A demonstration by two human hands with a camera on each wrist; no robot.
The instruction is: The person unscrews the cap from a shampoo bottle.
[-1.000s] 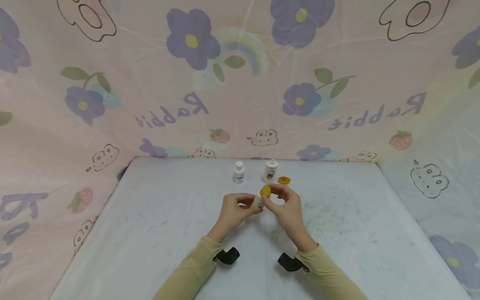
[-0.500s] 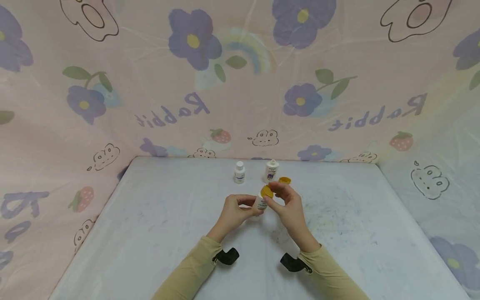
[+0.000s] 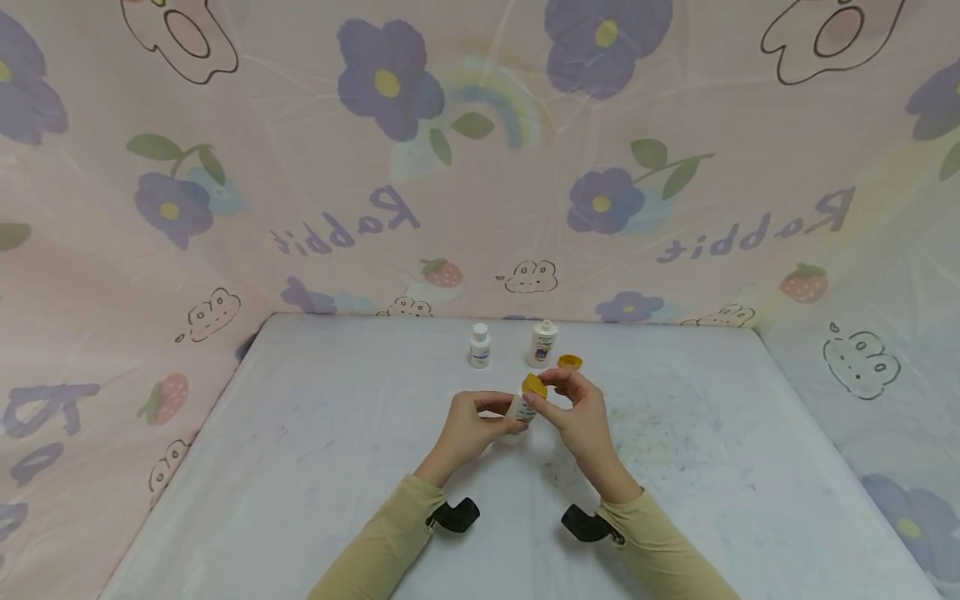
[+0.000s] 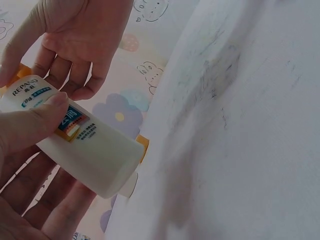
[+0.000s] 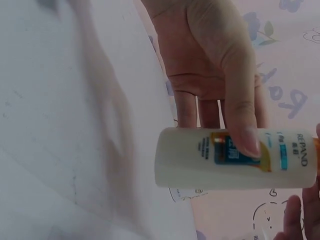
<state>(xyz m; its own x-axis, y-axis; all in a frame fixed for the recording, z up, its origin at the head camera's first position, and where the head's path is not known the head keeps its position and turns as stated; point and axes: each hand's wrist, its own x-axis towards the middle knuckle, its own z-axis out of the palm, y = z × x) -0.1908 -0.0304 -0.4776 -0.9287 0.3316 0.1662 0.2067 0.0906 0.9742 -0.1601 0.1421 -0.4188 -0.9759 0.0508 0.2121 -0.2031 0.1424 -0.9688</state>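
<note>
Above the table, my left hand [image 3: 467, 427] grips a tilted white plastic bottle [image 3: 522, 408], thumb on its printed label and fingers behind. The label reads REPAND in the left wrist view, where the bottle's body [image 4: 107, 155] points its base toward the table. At the bottle's top end, the thumb and a forefinger of my right hand [image 3: 581, 417] pinch a yellow cap [image 3: 534, 385]. In the right wrist view, my right hand [image 5: 302, 215] shows only as fingers at the right edge, beside a sliver of the cap [image 5: 317, 150]. How far the cap is seated is hidden.
Behind the hands stand a small white bottle [image 3: 480, 347] with a white cap and a larger white bottle [image 3: 542, 345] with a narrow bare neck. A second yellow cap [image 3: 570, 361] lies right of it. A patterned curtain [image 3: 480, 167] rises behind the white tabletop [image 3: 337, 433].
The held bottle and my right hand have shifted slightly right, and more of the label shows. Both grips stay as they were; the things on the table have not moved.
</note>
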